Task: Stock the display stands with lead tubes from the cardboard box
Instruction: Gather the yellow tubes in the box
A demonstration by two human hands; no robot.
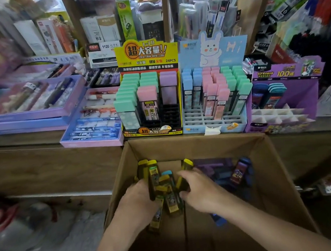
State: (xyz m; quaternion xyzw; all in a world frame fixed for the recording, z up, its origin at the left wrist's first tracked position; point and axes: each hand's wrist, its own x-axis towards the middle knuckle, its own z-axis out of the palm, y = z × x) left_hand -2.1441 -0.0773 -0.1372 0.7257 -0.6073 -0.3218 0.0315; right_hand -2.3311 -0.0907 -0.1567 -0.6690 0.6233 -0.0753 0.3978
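An open cardboard box (194,144) stands below the counter, with yellow-capped lead tubes (171,203) at its left and purple and blue ones (238,170) at its right. Both hands reach into it. My left hand (137,201) grips a bundle of yellow tubes (153,177) that stand up from the fingers. My right hand (199,188) pinches one yellow tube (184,175) beside that bundle. On the counter above stand three display stands: a yellow one (145,52) with green, pink and purple tubes, a blue rabbit one (211,48), and a purple one (287,89).
Purple trays of pens (33,112) and a pink tray (93,138) lie on the counter left of the stands. Shelves behind hold packed stationery. The wooden counter front (46,167) runs left of the box. A red and grey blurred object (12,225) lies on the floor at left.
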